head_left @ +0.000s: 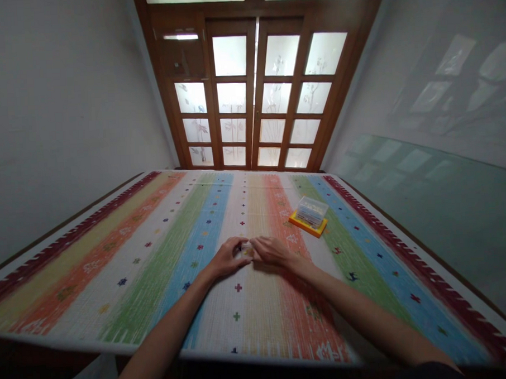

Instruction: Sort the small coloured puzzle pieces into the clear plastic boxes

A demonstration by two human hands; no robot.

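Between my hands, low over the striped tablecloth (262,312), is a small clear object (246,250) with a hint of yellow. It may be a little transparent case, but its kind is too small to make out. My left hand (229,257) curls around its left side, thumb and fingers closed on it. From the right, my right hand (272,251) pinches at its edge with bent fingers, and the fingertips partly hide it. Beyond my right hand lies a yellow box with a clear raised lid (312,209), holding several thin items that I cannot identify.
The cloth covers a long table whose near edge (226,355) runs below my forearms. A glass-like panel (430,204) leans along the right wall. Wooden doors with frosted panes (253,94) stand behind the table's far end.
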